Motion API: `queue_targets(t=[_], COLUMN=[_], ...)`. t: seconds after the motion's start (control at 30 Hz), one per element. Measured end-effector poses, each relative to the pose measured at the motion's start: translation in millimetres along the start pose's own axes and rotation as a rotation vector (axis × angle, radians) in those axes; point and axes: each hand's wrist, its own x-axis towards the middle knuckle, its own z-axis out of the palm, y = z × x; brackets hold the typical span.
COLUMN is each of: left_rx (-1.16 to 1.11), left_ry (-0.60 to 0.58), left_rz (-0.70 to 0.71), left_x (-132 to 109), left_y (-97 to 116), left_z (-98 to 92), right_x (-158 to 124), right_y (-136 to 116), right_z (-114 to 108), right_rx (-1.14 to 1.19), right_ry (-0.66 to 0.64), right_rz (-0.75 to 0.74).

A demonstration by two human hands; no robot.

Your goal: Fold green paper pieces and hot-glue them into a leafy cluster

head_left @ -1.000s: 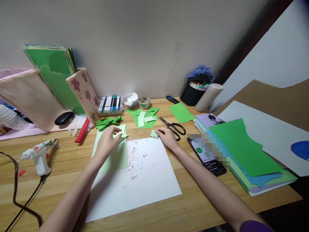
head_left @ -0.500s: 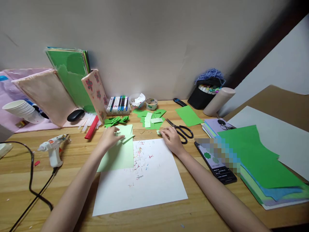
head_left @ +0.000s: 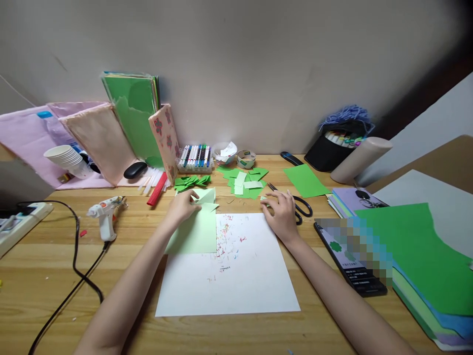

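My left hand (head_left: 184,206) lies over the upper left of a pale green paper sheet (head_left: 197,236), thumb and forefinger apart. A small folded pale green paper piece (head_left: 211,206) pokes out beside the thumb; its other end is hidden. Under the sheet is a large white paper (head_left: 236,286) with coloured marks. My right hand (head_left: 281,214) hovers at the white paper's upper right corner, fingers bent and spread. By its fingertips is a small pale green scrap (head_left: 263,198). Behind the hand lie black-handled scissors (head_left: 303,207), partly covered.
Green paper cuttings (head_left: 242,182) and dark green folded pieces (head_left: 192,182) lie beyond the hands. A glue gun (head_left: 106,217) with a black cable is at left. At right are a phone (head_left: 347,261) and stacked coloured paper (head_left: 417,251). A marker box (head_left: 195,159) stands behind.
The view has turned left, so everything sits further right. My right hand has lifted and its fingers have spread away from the small scrap. My left hand stays on the pale green sheet.
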Motion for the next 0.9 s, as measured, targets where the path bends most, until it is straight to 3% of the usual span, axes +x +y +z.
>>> queue_targets(t=[0.23,0.37,0.5,0.6,0.7,0.8,0.9], left_rx=[-0.291,-0.558,-0.654,-0.543,-0.356,-0.107,-0.003], left_ry=[-0.044,-0.158,-0.231,-0.197,-0.082,0.046,0.15], left_rz=[0.07,0.083,0.089,0.115,0.121,0.023,-0.066], left_x=[-4.0,-11.6,-21.1,-25.8,-31.3,-39.7,-46.4], left_y=[11.0,30.2,47.1,51.4,50.0,41.4,24.8], left_z=[-15.2,1.0,27.3,34.1,24.6,11.1,8.3], right_x=[-4.9,-7.7,-10.7,-12.4,-12.9,-12.0,-8.2], right_y=[-30.3,-51.2,-58.6,-52.5,-43.0,-37.1,-37.4], right_z=[-2.0,-2.2,-1.5,-0.2,0.6,0.1,0.5], right_rx=[0.225,0.377,0.382,0.31,0.195,0.158,0.244], right_ry=[-0.068,-0.218,-0.302,-0.277,-0.258,-0.267,-0.364], right_rz=[-0.034,-0.118,-0.247,-0.262,-0.227,-0.199,-0.185])
